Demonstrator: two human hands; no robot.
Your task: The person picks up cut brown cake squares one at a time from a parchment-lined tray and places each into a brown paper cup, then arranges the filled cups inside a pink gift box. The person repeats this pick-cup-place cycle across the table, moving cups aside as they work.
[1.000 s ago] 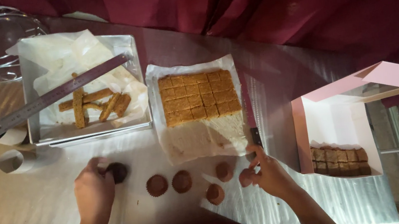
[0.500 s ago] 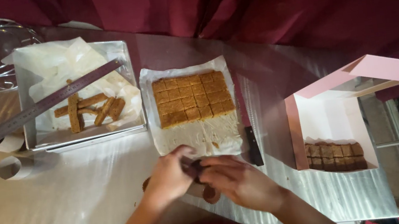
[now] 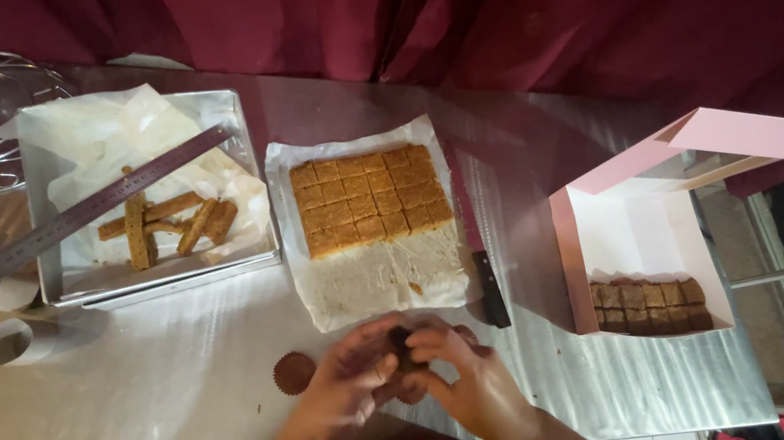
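Left hand [image 3: 349,389] and right hand [image 3: 469,381] meet at the near table edge, fingertips of both pinched on one dark paper cup [image 3: 400,343], apparently pulling it open or apart from others; exact grip partly hidden. A second brown cup [image 3: 294,372] sits on the steel table [image 3: 134,405] just left. Beyond: cut cake slab [image 3: 371,199] on parchment, knife [image 3: 481,259] alongside it, tray [image 3: 249,168] with trimmings and ruler [image 3: 97,205], pink box [image 3: 637,238] part filled. Risk: thin paper may tear or crumple under a hard pinch; a wrist could nudge the knife.
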